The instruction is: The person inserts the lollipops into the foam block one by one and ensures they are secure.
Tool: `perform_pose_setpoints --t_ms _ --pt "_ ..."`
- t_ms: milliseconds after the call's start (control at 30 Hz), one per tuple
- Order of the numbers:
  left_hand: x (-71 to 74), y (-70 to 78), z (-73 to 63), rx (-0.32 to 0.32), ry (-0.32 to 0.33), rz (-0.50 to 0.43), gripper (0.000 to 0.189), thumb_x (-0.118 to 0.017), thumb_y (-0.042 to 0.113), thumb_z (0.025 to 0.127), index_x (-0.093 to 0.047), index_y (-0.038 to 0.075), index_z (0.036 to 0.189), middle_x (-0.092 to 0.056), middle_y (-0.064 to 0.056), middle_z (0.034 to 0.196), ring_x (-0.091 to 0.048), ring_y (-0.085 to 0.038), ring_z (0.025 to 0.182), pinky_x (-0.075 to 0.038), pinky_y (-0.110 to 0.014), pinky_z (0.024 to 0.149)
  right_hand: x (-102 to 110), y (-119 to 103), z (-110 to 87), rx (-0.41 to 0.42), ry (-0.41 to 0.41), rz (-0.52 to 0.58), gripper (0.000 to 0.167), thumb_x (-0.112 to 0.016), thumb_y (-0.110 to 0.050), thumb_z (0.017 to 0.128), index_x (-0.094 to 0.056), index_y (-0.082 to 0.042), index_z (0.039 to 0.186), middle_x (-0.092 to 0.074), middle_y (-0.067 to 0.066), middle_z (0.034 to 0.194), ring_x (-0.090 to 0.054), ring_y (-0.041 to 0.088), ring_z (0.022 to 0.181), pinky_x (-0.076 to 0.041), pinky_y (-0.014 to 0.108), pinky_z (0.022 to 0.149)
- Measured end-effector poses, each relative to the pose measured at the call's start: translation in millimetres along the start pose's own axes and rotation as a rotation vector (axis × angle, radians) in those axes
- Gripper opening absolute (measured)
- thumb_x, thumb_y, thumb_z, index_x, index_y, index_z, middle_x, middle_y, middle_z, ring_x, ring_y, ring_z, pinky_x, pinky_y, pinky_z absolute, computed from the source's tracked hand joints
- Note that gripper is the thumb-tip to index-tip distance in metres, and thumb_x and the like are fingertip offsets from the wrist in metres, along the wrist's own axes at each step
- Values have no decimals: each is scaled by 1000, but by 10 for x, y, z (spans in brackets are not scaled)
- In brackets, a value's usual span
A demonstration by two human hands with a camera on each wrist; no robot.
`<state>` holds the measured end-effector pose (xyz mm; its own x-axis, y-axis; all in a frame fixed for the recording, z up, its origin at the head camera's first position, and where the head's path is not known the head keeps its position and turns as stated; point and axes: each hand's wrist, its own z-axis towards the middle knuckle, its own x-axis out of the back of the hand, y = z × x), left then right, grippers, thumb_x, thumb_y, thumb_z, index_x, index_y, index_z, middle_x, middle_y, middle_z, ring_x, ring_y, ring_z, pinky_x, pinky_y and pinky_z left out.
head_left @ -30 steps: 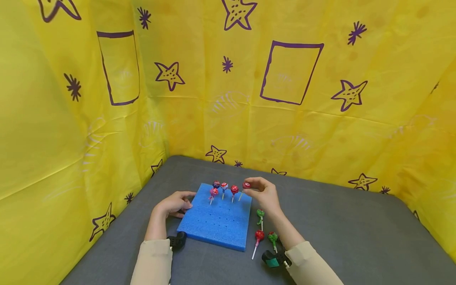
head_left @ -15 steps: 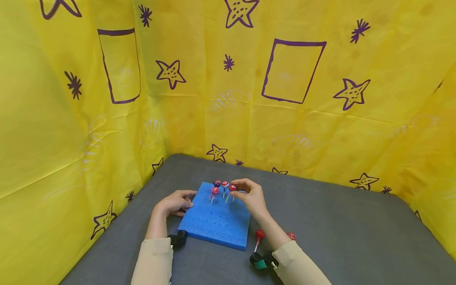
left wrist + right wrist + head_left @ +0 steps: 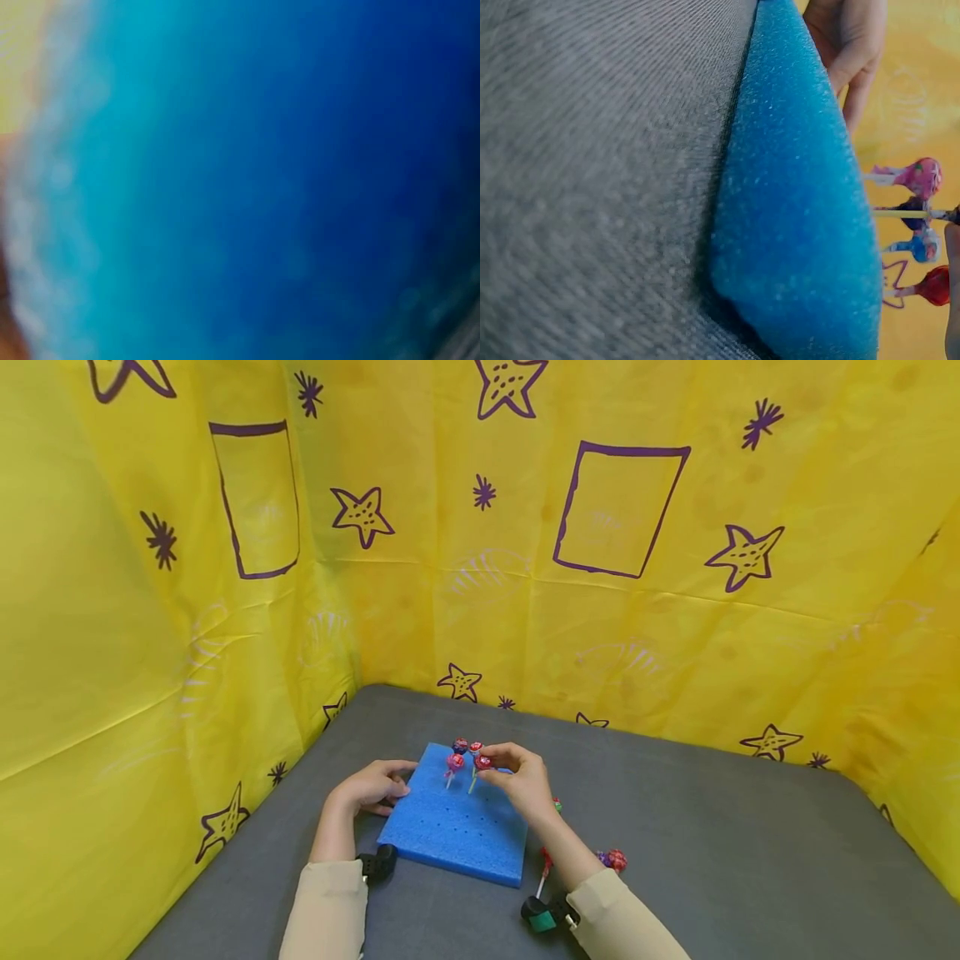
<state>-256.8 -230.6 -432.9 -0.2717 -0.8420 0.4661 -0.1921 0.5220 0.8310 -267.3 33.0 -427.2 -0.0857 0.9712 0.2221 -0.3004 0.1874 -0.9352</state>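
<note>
My right hand pinches a red-wrapped lollipop between thumb and fingers, its pale stick pointing down at a blue foam board. In the right wrist view that yellowish stick meets the foam's upper edge. Standing in the board's far part are a pink lollipop, a dark purple one and a blue-and-red one. A red lollipop also stands there, hidden behind my right hand from the head. My left hand rests against the board's left edge, fingers touching it.
Rows of small holes mark the board's nearer half. Loose lollipops lie right of it on the grey table: a red one, another red one and a green one, partly covered by my right forearm. Yellow cloth walls enclose the table.
My right hand has carried the pinched lollipop leftward over the board, from near its right edge to beside the blue-and-red one. My left hand keeps its place at the edge.
</note>
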Motion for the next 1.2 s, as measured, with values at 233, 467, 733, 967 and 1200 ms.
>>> perform_pose_setpoints --t_ms 233,467,733,967,1200 --pt "-12 -21 3 6 10 -15 54 -59 9 94 -47 9 146 -56 -10 95 -57 -20 81 -57 -31 66 -12 26 -3 -1 -8 -9 26 -80 -2 78 -75 -9 103 -76 13 103 -72 22 94 -60 30 83" --pt "-15 -25 4 -2 1 -17 55 -59 8 94 -46 7 147 -56 -9 94 -56 -20 79 -57 -31 66 -31 24 -20 -28 -8 -29 26 -79 -4 79 -76 -14 103 -76 8 102 -72 17 94 -59 30 84" --pt "-7 -14 -1 -9 -8 -7 55 -59 8 94 -44 6 147 -56 -10 95 -56 -20 80 -57 -32 66 -42 24 -15 -38 2 -27 28 -79 -3 78 -76 -16 102 -76 8 103 -72 19 96 -59 33 85" --pt "-2 5 9 13 -5 -5 55 -58 8 94 -45 8 147 -57 -10 97 -57 -20 82 -57 -31 68 -36 24 -23 -31 1 -53 27 -79 -3 79 -75 -15 103 -76 8 103 -72 20 97 -59 35 87" --pt "11 8 -4 -5 -11 9 56 -59 9 95 -43 6 148 -56 -10 97 -56 -19 82 -56 -32 67 -39 25 -37 -29 -44 -76 26 -78 -5 81 -75 -14 105 -76 9 106 -73 23 99 -60 36 87"
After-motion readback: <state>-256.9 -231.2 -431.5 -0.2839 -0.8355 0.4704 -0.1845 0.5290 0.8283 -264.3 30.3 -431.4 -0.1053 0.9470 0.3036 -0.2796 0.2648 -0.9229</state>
